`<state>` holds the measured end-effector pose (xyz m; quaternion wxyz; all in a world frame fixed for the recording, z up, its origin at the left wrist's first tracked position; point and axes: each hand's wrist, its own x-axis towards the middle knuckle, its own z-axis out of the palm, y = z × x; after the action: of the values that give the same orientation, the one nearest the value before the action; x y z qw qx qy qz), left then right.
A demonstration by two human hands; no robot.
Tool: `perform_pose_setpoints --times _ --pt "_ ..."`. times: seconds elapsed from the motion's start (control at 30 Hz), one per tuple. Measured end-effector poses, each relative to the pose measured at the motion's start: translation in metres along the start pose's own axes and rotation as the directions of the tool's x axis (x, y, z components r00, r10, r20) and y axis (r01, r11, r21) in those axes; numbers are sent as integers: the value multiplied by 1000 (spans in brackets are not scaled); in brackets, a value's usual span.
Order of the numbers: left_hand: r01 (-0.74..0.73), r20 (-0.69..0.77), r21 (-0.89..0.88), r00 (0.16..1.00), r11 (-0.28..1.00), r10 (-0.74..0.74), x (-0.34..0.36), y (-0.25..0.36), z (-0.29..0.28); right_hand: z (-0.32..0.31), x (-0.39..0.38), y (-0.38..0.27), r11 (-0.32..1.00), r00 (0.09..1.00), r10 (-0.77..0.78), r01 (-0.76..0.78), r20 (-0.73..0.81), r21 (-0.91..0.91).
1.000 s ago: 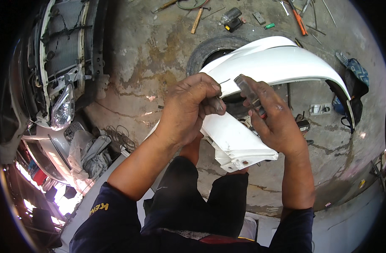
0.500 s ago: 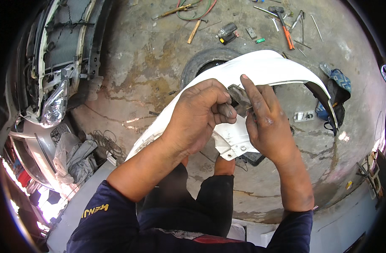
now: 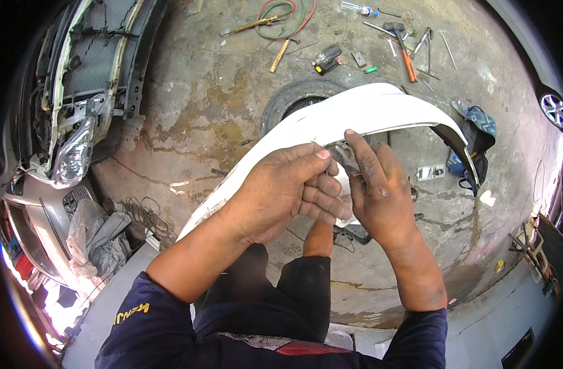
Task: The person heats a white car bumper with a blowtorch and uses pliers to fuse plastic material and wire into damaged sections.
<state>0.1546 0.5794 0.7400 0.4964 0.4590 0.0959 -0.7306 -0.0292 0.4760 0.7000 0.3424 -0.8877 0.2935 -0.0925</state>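
A white car fender point(image 3: 330, 120) with a curved wheel-arch edge lies beneath both my hands, reaching down to the left. My left hand point(image 3: 287, 187) is above its near side, fingers curled and the thumb tip against the index finger; what it pinches, if anything, is too small to make out. Close beside it, my right hand point(image 3: 383, 197) has its index finger stretched forward and its thumb bent in. A dark grey piece point(image 3: 345, 154) shows between the right thumb and fingers, its kind unclear. My hands partly hide the fender's inner flange.
Behind the fender lies a tyre point(image 3: 278, 101). Farther off are an orange-handled hammer point(image 3: 409, 64), a wooden-handled hammer point(image 3: 279, 56), a power tool point(image 3: 327, 58) and hoses point(image 3: 303, 21). A blue-and-black bag point(image 3: 478, 138) lies right. Left stands a car front with a headlight point(image 3: 72, 160).
My left hand's fingers have loosened and spread a little, with the thumb now extended upward. The view has shifted slightly, and my hands cover more of the fender's bracket end.
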Motion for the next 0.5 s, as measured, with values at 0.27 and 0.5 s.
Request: perform_pose_setpoints --times 0.27,0.5 --pt "-95 199 -85 974 992 110 -12 -19 -50 15 -14 -33 959 994 -4 -28 111 282" --pt "20 289 22 957 1000 -26 -34 -11 -77 19 -26 -56 836 900 93 -303 426 457"
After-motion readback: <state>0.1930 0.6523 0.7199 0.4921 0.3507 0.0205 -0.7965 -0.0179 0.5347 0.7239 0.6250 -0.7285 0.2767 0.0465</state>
